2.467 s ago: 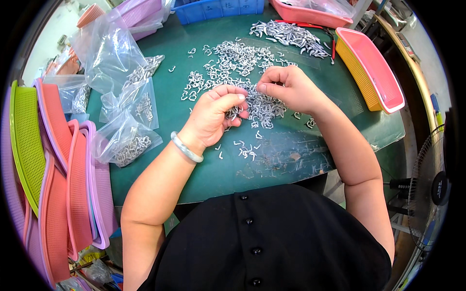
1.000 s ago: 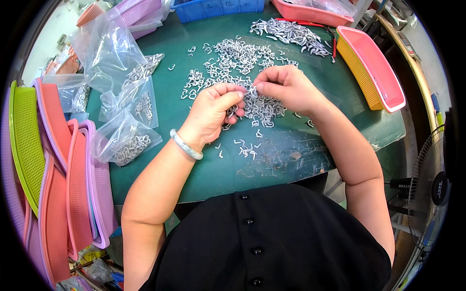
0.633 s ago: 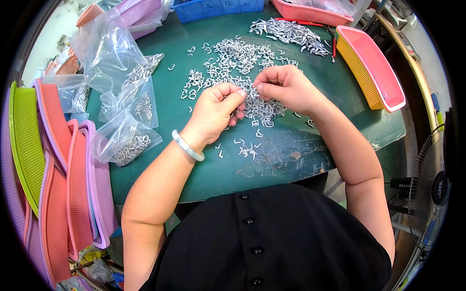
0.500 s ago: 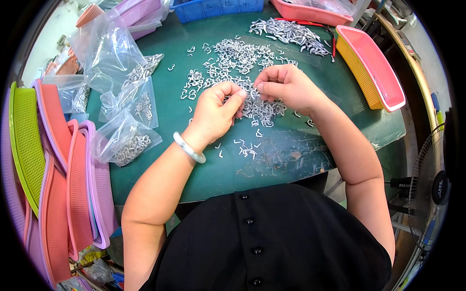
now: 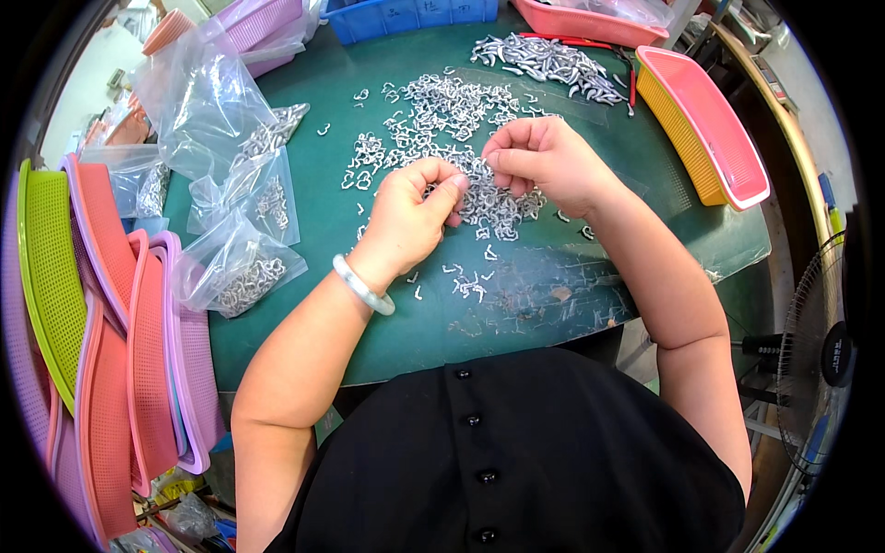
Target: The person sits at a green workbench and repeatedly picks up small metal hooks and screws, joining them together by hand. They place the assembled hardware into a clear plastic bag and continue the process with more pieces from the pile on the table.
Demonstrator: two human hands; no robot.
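Note:
A loose pile of small silvery metal pieces, hook- or ring-shaped (image 5: 452,106), spreads over the green tabletop (image 5: 406,341). Over the pile's near part, my left hand (image 5: 419,205) is closed, thumb pressed against the index finger. A pale bangle (image 5: 362,284) circles that wrist. Just to the right, my right hand (image 5: 544,161) pinches with thumb and forefinger, close to the left fingertips but apart from them. Whatever either pinch holds is too small or hidden to make out. Several tiny bent metal bits (image 5: 470,284) lie nearer me on the table.
Clear plastic bags with metal parts (image 5: 249,276) lie at the left, beside stacked colored baskets (image 5: 106,369). Far right are a heap of curved silvery pieces (image 5: 553,69), red-handled pliers (image 5: 631,88) and a pink-and-yellow basket (image 5: 687,138). A blue crate (image 5: 415,20) stands at the back; a fan (image 5: 811,350) at right.
Both hands stay over the pile in nearly the same pinching poses. My right hand has shifted very slightly, and the whole view has moved a little.

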